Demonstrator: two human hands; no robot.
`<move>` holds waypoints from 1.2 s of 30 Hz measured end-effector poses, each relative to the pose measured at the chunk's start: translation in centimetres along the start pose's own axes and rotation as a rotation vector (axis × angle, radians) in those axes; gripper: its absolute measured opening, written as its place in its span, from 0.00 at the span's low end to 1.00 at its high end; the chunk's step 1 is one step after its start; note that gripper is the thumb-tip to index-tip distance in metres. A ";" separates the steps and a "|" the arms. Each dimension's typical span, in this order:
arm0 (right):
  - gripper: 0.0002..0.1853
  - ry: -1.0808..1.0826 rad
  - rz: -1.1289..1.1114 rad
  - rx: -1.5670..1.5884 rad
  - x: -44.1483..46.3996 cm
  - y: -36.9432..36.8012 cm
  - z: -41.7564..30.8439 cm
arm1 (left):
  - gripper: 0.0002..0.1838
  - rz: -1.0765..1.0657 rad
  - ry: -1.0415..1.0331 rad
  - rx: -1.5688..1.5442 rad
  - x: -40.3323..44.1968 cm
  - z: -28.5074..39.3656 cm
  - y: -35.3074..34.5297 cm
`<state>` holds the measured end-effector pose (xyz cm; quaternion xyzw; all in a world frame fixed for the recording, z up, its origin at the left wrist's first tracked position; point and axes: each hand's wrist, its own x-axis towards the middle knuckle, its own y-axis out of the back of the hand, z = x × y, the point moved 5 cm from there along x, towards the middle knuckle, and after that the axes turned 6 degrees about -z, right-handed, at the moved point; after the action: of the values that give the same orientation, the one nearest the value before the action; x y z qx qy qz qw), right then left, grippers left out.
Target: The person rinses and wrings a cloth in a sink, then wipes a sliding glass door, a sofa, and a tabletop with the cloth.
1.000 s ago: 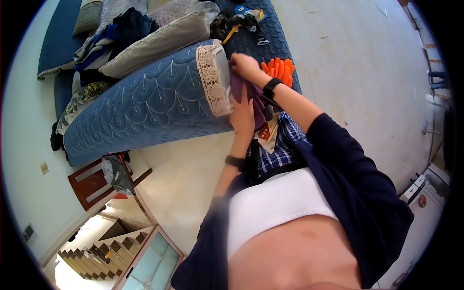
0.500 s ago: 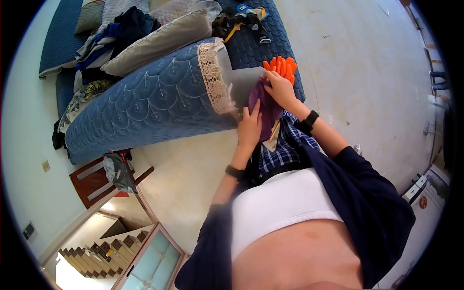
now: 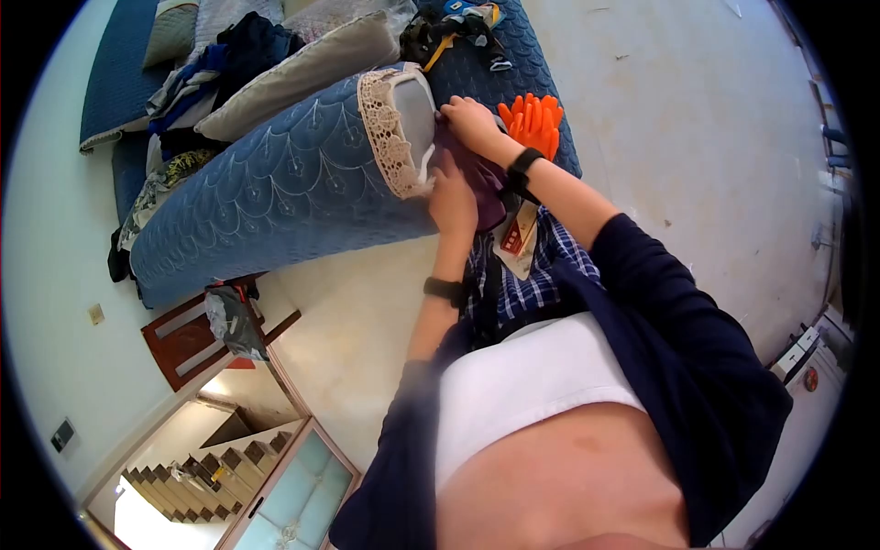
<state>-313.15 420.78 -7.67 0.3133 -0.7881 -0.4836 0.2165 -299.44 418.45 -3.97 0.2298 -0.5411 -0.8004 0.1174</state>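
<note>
A purple cloth [image 3: 477,183] hangs in front of my lap, its upper edge against the grey end panel [image 3: 417,115] of a blue quilted sofa arm [image 3: 284,183]. My right hand [image 3: 475,126] is closed on the cloth's top edge, with its fingertips beside the panel. Lower down, my left hand [image 3: 453,203] is against the cloth's left side, near the lace trim [image 3: 383,133]; its fingers are blurred, so their grip is unclear. Orange gloves [image 3: 532,124] lie just beyond my right wrist. Under the cloth, a packet with red print [image 3: 518,234] rests on blue plaid fabric [image 3: 532,289].
A grey cushion [image 3: 302,78] and a heap of dark clothes [image 3: 247,50] lie behind the sofa arm. A black and yellow bundle [image 3: 458,41] sits on the blue quilted seat [image 3: 541,69]. Pale floor [image 3: 678,137] stretches to the right; stairs [image 3: 197,481] show at lower left.
Both hands have moved left towards the grey end panel, the right one also upwards, taking the purple cloth along. More of the packet with red print now shows.
</note>
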 end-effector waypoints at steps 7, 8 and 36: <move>0.11 0.000 -0.020 0.070 -12.2 5.0 -1.2 | 0.22 -0.044 -0.225 -0.108 -6.0 0.8 -1.8; 0.11 -0.035 -0.050 0.088 -13.0 5.1 -1.4 | 0.22 -0.012 -0.244 -0.079 -6.1 0.7 -1.8; 0.10 -0.042 -0.039 0.160 -11.1 4.0 -1.9 | 0.20 -0.004 -0.355 -0.164 -5.4 0.5 -2.4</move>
<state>-305.18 428.71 -3.64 0.3349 -0.8223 -0.4295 0.1648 -294.88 422.20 -4.75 0.0758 -0.4857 -0.8701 0.0368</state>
